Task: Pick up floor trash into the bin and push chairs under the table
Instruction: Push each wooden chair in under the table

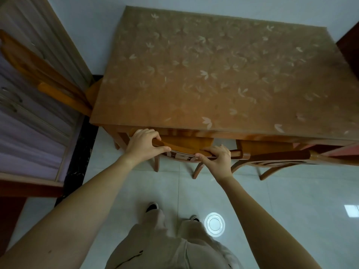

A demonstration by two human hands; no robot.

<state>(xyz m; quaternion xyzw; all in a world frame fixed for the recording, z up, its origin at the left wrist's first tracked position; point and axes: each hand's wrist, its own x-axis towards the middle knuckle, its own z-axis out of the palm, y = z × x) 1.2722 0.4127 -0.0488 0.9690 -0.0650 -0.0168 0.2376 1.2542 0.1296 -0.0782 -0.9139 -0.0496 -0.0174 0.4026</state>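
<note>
The fingers (153, 133) of the left hand (143, 144) curl over the curved, glossy top rail of a wooden chair (184, 149), with the thumb pressed against its near face. The right hand (217, 158) clasps the same rail farther right, fingers wrapped over the top and thumb stretched along the edge. Both wrists are bent down and the bare forearms reach forward, nearly straight. The chair's seat sits under the table (213, 74), whose flat top carries a brown, leaf-patterned cover. A second chair (279, 156) of the same orange wood stands just to the right on shiny pale floor tiles (291, 200).
</note>
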